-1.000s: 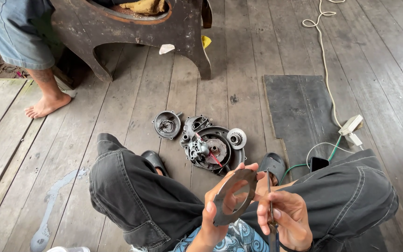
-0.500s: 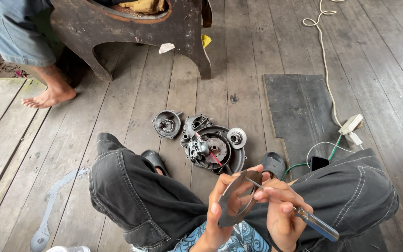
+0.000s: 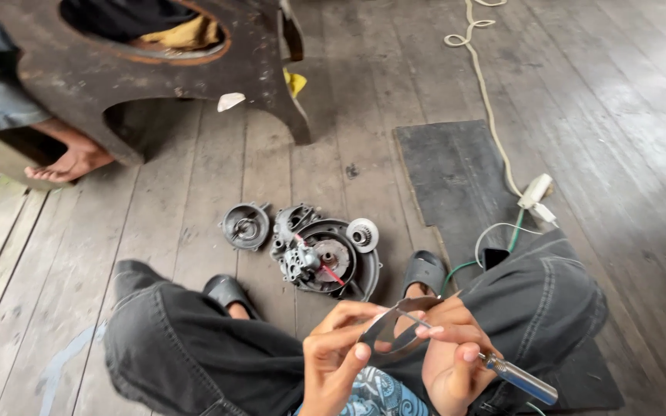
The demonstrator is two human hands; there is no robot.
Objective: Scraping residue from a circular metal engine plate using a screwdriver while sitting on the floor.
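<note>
Your left hand (image 3: 341, 358) pinched a thin, flat grey ring-shaped gasket (image 3: 389, 333) by its edge, thumb and fingers closed on it, held up over your lap between your knees. Your right hand (image 3: 449, 362) was closed around a metal-handled tool (image 3: 514, 376), its thin tip laid against the gasket's upper rim, handle sticking out toward your right knee. Both hands touching the gasket, close together. On the wooden plank floor (image 3: 618, 115) just ahead of your feet: a round engine casing (image 3: 325, 258) with a red part inside, a small round metal cover (image 3: 245, 226) just left of it, apart. A black mat (image 3: 456, 177) lay to the right, with a white cord (image 3: 495, 115) running along it to a white plug (image 3: 537, 192). Dark wooden stool (image 3: 156, 77) at upper left; another person's bare foot (image 3: 67, 162) beside it.
</note>
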